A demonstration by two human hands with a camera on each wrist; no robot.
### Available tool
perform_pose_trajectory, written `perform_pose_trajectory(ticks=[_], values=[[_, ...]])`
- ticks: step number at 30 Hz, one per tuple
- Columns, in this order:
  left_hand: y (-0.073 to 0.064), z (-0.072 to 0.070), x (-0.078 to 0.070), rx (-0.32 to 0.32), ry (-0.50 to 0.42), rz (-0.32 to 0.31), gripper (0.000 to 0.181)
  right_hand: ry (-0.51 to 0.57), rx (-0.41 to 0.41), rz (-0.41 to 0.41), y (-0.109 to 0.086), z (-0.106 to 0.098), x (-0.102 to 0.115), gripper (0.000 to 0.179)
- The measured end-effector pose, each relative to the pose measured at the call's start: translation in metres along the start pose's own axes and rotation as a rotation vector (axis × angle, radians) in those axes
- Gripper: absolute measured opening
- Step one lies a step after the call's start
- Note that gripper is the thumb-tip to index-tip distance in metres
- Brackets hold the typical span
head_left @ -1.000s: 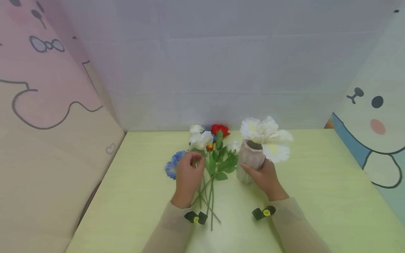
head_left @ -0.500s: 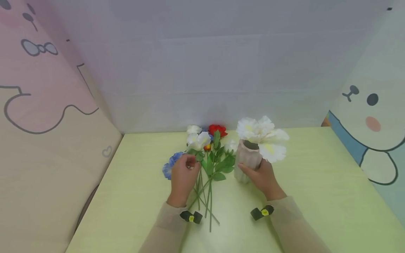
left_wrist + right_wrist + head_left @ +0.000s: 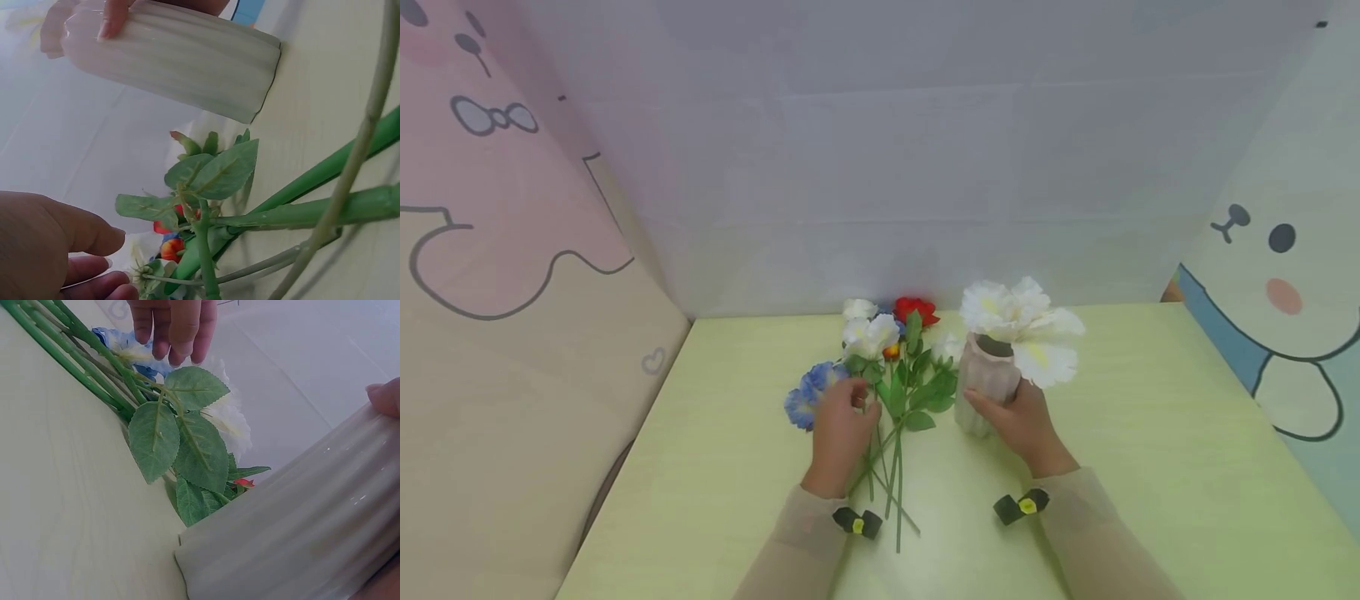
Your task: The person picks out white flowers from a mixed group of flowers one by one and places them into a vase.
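Note:
My right hand (image 3: 1026, 425) grips a pale ribbed vase (image 3: 987, 375) standing on the table, thumb across its near side. A large white flower (image 3: 1026, 321) leans out to the right of the vase mouth. My left hand (image 3: 841, 433) hovers over a bunch of artificial flowers lying left of the vase, thumb and fingers apart with nothing between them. In the right wrist view its fingers (image 3: 181, 331) hang just above the green leaves (image 3: 203, 447). A blue flower (image 3: 811, 392) lies partly behind that hand. Green stems (image 3: 898, 483) point toward me.
At the far end of the bunch lie a red flower (image 3: 916, 312) and a white flower (image 3: 871, 335). The pale yellow table (image 3: 1150, 417) meets a plain back wall (image 3: 880, 167). Cartoon-printed panels (image 3: 512, 375) stand at both sides.
My left hand has drawn back slightly toward me, with its thumb and fingers spread wider, and more of the blue flower shows. The right hand keeps its grip on the vase.

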State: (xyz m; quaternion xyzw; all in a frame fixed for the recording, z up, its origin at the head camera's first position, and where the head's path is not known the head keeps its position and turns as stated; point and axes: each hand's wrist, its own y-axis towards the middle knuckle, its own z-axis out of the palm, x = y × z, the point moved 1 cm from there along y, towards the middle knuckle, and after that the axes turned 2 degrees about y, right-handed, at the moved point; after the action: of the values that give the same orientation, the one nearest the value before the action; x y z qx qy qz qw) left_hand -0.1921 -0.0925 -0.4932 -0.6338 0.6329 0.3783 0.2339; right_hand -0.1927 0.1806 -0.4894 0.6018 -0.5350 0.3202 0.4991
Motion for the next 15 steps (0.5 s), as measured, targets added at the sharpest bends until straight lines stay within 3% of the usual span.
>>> perform_pose_trajectory(ticks=[8, 12, 15], values=[[-0.004, 0.015, 0.0, 0.061, 0.204, 0.04, 0.032, -0.023, -0.001, -0.007, 0.001, 0.001, -0.003, 0.029], [-0.007, 0.018, -0.002, 0.056, 0.308, 0.05, 0.029, -0.033, 0.006, 0.003, 0.001, 0.0, -0.002, 0.03], [-0.008, 0.021, -0.002, 0.05, 0.334, 0.052, 0.028, -0.037, 0.007, 0.004, 0.0, 0.0, -0.002, 0.03]])
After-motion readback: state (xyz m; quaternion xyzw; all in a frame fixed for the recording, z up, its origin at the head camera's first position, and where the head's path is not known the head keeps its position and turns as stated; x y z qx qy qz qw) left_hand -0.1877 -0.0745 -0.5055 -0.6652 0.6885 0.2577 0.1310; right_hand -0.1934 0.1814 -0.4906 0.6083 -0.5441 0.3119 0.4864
